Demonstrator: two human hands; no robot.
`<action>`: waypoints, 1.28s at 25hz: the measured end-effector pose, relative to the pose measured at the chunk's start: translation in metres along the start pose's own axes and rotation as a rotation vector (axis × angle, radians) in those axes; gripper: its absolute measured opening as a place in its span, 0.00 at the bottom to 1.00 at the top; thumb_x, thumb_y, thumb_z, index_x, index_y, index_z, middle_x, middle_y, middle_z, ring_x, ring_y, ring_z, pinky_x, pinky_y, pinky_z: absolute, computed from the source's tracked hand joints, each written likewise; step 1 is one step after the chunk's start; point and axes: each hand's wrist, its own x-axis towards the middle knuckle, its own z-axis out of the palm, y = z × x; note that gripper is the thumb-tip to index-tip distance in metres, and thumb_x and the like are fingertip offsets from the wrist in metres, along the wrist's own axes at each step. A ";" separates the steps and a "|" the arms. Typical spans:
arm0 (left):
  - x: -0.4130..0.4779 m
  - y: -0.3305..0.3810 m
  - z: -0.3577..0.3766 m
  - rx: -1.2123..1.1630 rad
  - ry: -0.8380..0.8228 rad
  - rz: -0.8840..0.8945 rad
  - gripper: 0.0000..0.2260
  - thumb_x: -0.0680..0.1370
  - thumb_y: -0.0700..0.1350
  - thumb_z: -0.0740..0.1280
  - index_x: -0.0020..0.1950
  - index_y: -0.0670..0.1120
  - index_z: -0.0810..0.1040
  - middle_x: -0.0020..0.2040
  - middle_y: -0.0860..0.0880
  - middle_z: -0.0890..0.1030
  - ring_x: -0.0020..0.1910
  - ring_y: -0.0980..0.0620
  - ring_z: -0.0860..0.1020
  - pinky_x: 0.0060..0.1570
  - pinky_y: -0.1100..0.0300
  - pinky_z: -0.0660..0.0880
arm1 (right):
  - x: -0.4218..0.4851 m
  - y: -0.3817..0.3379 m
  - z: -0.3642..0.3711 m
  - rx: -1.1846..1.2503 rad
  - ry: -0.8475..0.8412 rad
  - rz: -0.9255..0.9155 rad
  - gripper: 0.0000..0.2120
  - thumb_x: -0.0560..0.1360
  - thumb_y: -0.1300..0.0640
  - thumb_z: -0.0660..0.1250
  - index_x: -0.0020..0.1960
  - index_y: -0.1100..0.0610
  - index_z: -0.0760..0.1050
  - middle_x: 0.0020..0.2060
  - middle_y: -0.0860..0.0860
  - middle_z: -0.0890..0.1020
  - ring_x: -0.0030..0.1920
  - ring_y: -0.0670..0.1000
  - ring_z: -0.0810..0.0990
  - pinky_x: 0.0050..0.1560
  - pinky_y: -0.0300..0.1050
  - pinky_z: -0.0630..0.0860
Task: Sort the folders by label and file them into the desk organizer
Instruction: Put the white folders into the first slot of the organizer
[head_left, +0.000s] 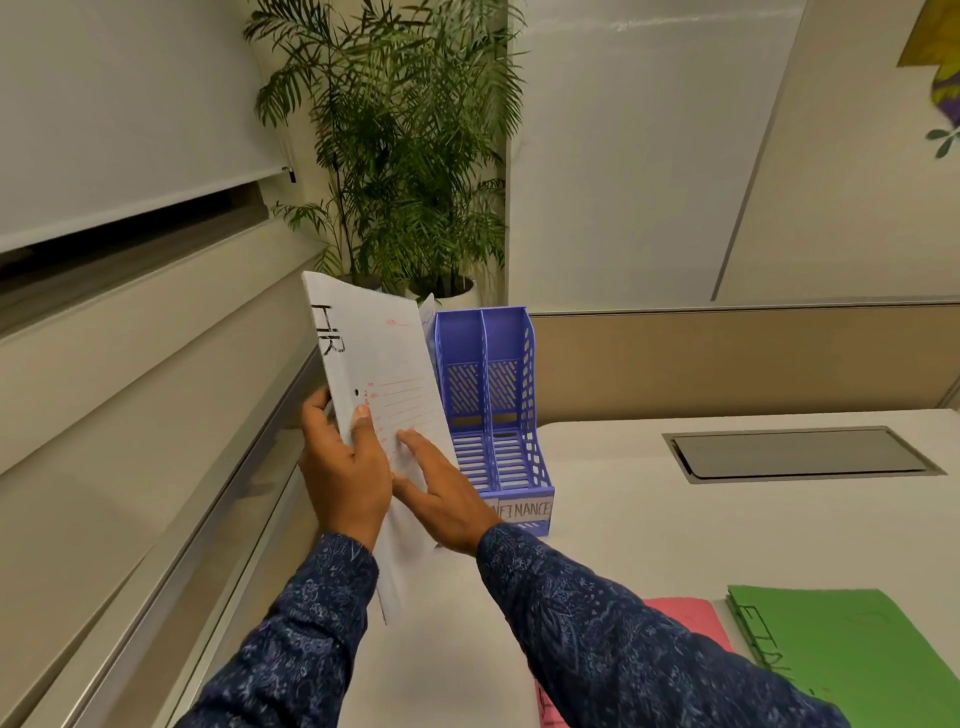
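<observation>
While the left hand (343, 467) grips the lower left edge of a white folder (374, 353), thumb curled onto its front face and fingers behind it, the right hand (441, 493) lies flat against the same face with fingers straight, clasping nothing. The folder is held in the air above the table (623, 551), nearly upright and tilted a little to the left; "HR" is written in black along its upper left edge, and red printed lines run across its front. It hides the left part of a blue organizer (498, 405), which stands on the table just behind it, near the partition (727, 358); two of the organizer's slots show. A paper label (527, 508) on its front lip reads "FINANCE"; a second label to its left is mostly hidden by the right hand. A white paper corner (427, 312) sticks up behind the folder's top right edge; which slot it sits in cannot be told. At the near right a green folder (852, 644) lies flat on the table with black letters beginning "FIN"; a pink folder (685, 618) lies just to its left, partly under the patterned blue sleeve (597, 623). A grey hatch (800, 453) is set into the table right of the organizer; a potted plant (395, 130) stands behind the partition's corner.
</observation>
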 end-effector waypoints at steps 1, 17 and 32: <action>0.004 0.001 0.005 0.013 0.004 0.017 0.15 0.81 0.48 0.63 0.67 0.50 0.66 0.62 0.48 0.79 0.52 0.51 0.81 0.38 0.66 0.79 | 0.002 0.003 0.001 0.006 -0.004 -0.003 0.35 0.79 0.36 0.56 0.80 0.49 0.50 0.79 0.47 0.54 0.78 0.46 0.54 0.76 0.47 0.54; 0.045 0.010 0.020 0.085 0.043 0.300 0.14 0.82 0.50 0.61 0.67 0.51 0.64 0.62 0.48 0.79 0.55 0.52 0.82 0.43 0.60 0.82 | 0.028 0.031 0.014 0.164 -0.033 0.140 0.38 0.75 0.31 0.57 0.78 0.47 0.53 0.78 0.50 0.60 0.76 0.53 0.62 0.73 0.57 0.64; 0.040 -0.075 0.074 -0.111 0.079 0.259 0.19 0.82 0.42 0.61 0.68 0.34 0.61 0.65 0.34 0.67 0.65 0.36 0.72 0.55 0.39 0.78 | 0.029 0.087 0.023 -0.067 -0.021 0.128 0.38 0.74 0.38 0.68 0.77 0.48 0.55 0.75 0.49 0.66 0.73 0.53 0.67 0.72 0.60 0.66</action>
